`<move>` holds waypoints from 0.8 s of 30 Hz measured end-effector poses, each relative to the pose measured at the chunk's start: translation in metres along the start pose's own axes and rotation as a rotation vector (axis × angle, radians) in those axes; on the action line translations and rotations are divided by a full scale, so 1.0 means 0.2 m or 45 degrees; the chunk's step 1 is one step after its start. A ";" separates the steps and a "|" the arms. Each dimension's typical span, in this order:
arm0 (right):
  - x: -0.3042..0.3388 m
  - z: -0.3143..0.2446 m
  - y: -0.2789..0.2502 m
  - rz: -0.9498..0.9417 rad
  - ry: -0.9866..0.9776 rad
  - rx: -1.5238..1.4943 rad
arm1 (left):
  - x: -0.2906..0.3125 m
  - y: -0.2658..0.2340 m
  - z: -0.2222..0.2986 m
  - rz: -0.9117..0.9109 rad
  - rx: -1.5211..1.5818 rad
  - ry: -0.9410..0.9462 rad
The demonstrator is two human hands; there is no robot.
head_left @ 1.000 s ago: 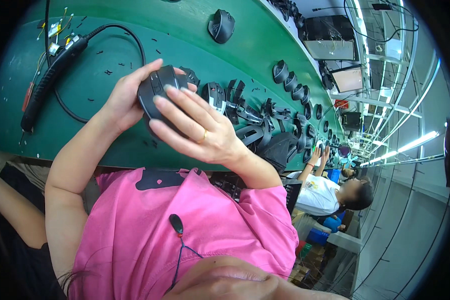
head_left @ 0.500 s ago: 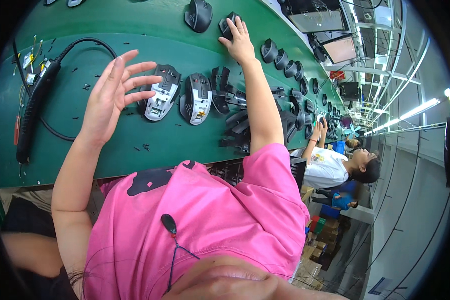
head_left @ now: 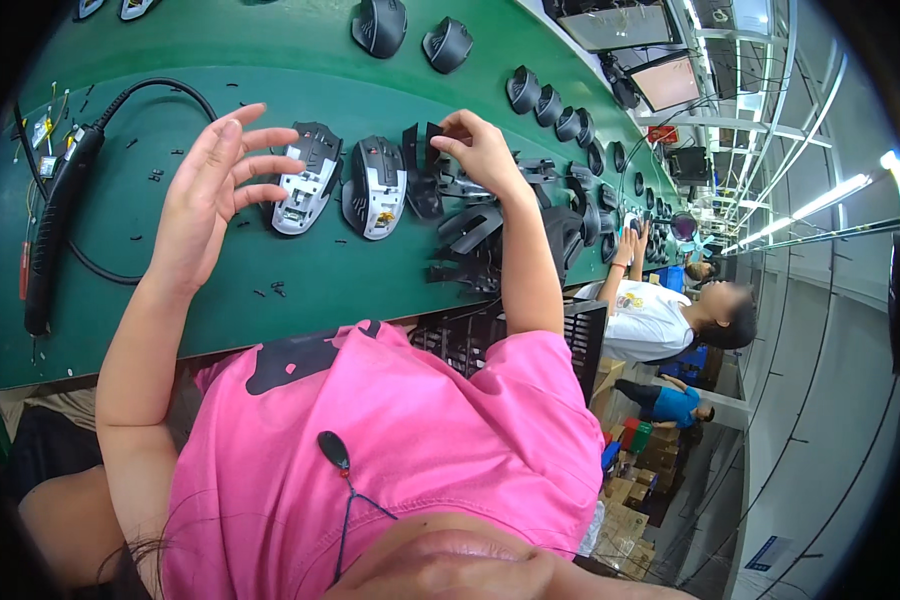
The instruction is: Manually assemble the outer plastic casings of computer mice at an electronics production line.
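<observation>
Far left I have the corded black driver (head_left: 54,240) lying by the rim, probably parked there to leave the middle free; dark screws (head_left: 157,177) lie scattered beside it. My left hand (head_left: 198,195) is open and empty, fingers spread toward the first opened mouse (head_left: 314,185), which shows its pale inside. The second opened mouse (head_left: 375,180) lies just beside, seemingly paired for easy reach. Next, my right grip (head_left: 470,150) curls at the edge of an upright black strip (head_left: 433,150); I cannot tell whether thumb and fingers have closed on it. Black shell parts (head_left: 470,230) crowd its right, leaving little room there. Wider room is on the bench (head_left: 240,265), between both mice and the near edge. Black mice (head_left: 523,90) line the far right.
</observation>
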State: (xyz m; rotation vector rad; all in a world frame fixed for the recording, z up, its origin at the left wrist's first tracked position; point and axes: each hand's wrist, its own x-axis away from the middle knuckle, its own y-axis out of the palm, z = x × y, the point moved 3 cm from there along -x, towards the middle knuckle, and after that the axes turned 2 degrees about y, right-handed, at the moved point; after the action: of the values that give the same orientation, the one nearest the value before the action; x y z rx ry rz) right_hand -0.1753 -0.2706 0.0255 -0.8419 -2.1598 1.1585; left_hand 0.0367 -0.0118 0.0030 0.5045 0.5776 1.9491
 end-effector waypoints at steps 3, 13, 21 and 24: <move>0.04 -0.13 -0.05 0.320 -0.292 -0.095 | -0.01 -0.08 -0.02 -0.074 -0.021 -0.016; 0.35 -0.84 0.32 0.683 -1.585 0.383 | -0.01 0.02 -0.04 -0.115 0.242 -0.210; 0.27 -0.78 0.21 -0.110 -1.114 -0.037 | -0.08 -0.21 -0.07 -0.275 -0.054 -0.132; 0.29 -0.75 0.20 -0.219 -1.132 -0.097 | -0.08 -0.25 -0.06 -0.322 -0.096 -0.228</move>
State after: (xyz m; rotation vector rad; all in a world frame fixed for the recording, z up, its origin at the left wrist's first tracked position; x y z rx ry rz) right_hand -0.0969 -0.1315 0.0728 -0.1310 -2.9046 1.5486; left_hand 0.0715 -0.0085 -0.0366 0.5258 0.4296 1.6600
